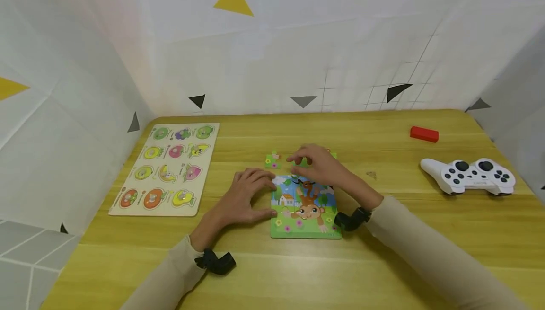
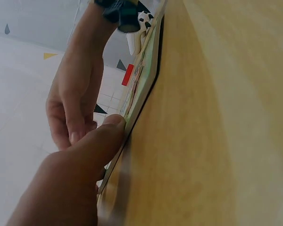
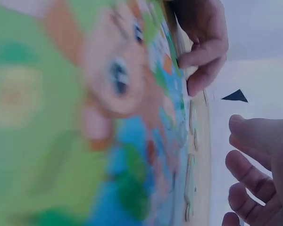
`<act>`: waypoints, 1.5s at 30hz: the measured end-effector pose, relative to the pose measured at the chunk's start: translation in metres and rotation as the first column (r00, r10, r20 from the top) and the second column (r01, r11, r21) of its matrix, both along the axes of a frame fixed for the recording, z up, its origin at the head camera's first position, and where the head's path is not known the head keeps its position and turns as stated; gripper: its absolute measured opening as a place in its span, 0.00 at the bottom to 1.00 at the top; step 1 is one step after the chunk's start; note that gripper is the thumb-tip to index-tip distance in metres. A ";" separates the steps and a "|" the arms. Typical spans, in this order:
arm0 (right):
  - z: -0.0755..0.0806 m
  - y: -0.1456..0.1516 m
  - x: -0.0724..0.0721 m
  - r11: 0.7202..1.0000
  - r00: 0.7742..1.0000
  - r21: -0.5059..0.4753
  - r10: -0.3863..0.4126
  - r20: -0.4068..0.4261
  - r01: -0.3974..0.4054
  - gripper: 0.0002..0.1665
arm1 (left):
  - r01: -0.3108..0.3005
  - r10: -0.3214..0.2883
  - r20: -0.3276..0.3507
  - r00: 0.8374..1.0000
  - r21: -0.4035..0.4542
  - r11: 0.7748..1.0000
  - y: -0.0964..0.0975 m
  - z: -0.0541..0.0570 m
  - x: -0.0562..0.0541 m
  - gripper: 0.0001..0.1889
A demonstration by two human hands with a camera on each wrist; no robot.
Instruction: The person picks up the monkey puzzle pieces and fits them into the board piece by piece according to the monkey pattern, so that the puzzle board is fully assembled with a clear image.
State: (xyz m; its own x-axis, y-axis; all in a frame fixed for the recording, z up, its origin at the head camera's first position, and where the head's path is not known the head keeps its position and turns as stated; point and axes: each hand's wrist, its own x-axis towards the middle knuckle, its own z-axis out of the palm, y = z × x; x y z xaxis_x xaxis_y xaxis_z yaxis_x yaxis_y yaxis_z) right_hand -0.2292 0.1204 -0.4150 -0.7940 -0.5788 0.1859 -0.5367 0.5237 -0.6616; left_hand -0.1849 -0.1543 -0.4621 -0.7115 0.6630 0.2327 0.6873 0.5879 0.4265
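Note:
A jigsaw puzzle board [image 1: 304,228] with a monkey, a small house and flowers lies on the wooden table in the head view. Along its left edge rests my left hand [image 1: 244,199], thumb near the lower part and fingertips by the upper corner. In the left wrist view the left thumb [image 2: 114,123] touches the board's side. My right hand [image 1: 319,165] hovers over the board's top edge, fingers bent and apart, nothing between them. The right wrist view shows its fingers [image 3: 247,172] spread. A loose puzzle piece [image 1: 273,161] lies behind the board; other pieces [image 1: 303,163] are partly hidden by the right hand.
A wooden fruit puzzle board [image 1: 204,158] lies at the left of the table. On the right are a white game controller [image 1: 472,176] and a red block [image 1: 424,134]. A white patterned sheet [image 1: 264,64] rises behind the table.

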 end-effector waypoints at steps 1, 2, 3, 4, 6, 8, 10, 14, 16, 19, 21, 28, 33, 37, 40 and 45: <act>-0.001 -0.004 -0.006 1.000 1.000 0.007 -0.002 -0.011 0.002 0.17 | 0.000 0.000 0.001 1.000 0.001 1.000 0.000 0.000 0.000 0.27; -0.002 -0.007 -0.012 1.000 1.000 0.015 -0.007 -0.015 0.007 0.17 | 0.000 0.000 0.001 1.000 0.003 1.000 0.000 0.000 0.001 0.27; -0.003 -0.010 -0.016 1.000 1.000 0.022 -0.009 -0.015 0.009 0.17 | 0.000 0.000 0.000 1.000 0.004 1.000 0.000 0.000 0.001 0.27; -0.003 -0.013 -0.021 0.999 1.000 0.030 -0.014 -0.011 0.014 0.17 | 0.001 -0.001 0.000 1.000 0.005 1.000 0.000 0.000 0.001 0.27; -0.005 -0.017 -0.028 0.999 1.000 0.040 -0.026 0.010 0.026 0.17 | 0.000 0.000 0.002 1.000 0.004 1.000 0.001 0.000 0.001 0.27; -0.005 -0.022 -0.033 0.998 0.999 0.050 -0.033 0.025 0.032 0.18 | -0.001 0.001 0.003 1.000 0.004 1.000 0.001 0.000 0.001 0.27; -0.004 -0.025 -0.038 0.997 0.999 0.066 -0.034 0.030 0.032 0.19 | -0.004 0.004 0.007 1.000 0.003 1.000 0.001 0.000 0.001 0.27; -0.004 -0.032 -0.046 0.993 0.998 0.111 -0.035 0.059 0.029 0.23 | -0.007 0.007 0.009 1.000 0.002 1.000 0.001 0.000 0.001 0.27; -0.005 -0.035 -0.049 0.991 0.997 0.132 -0.035 0.073 0.025 0.24 | -0.003 0.003 0.003 1.000 0.008 1.000 0.001 0.000 0.001 0.27; -0.007 -0.038 -0.052 0.987 0.996 0.157 -0.039 0.082 0.025 0.27 | 0.004 -0.004 -0.007 1.000 0.017 1.000 0.000 -0.001 0.002 0.27; -0.008 -0.040 -0.054 0.985 0.996 0.172 -0.046 0.080 0.031 0.29 | 0.005 -0.004 -0.011 1.000 0.021 1.000 0.000 -0.001 0.002 0.27; -0.008 -0.045 -0.058 0.958 0.997 0.280 -0.071 0.041 0.056 0.32 | 0.001 -0.001 -0.009 1.000 0.012 1.000 0.000 -0.001 0.001 0.27; -0.005 -0.047 -0.058 0.963 0.993 0.260 -0.091 0.071 0.070 0.29 | -0.001 0.001 -0.005 1.000 0.006 1.000 0.000 -0.002 0.000 0.27; -0.003 -0.048 -0.056 0.980 0.985 0.189 -0.095 0.142 0.067 0.27 | 0.002 -0.001 -0.004 1.000 0.008 1.000 0.000 -0.002 0.000 0.27; -0.003 -0.049 -0.056 0.986 0.981 0.152 -0.091 0.171 0.065 0.24 | 0.004 -0.004 -0.009 1.000 0.015 1.000 0.000 -0.002 0.000 0.27; -0.003 -0.048 -0.056 0.998 0.974 0.033 -0.066 0.217 0.060 0.17 | 0.006 -0.006 -0.016 1.000 0.015 1.000 -0.001 -0.002 -0.001 0.27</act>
State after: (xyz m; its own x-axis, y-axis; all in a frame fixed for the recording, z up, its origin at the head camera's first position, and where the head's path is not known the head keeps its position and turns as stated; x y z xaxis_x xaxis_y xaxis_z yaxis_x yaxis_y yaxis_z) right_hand -0.2854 0.0723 -0.4179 -0.8487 -0.5289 -0.0101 -0.3466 0.5705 -0.7446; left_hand -0.1855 -0.1551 -0.4637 -0.7035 0.6637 0.2542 0.6978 0.5772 0.4242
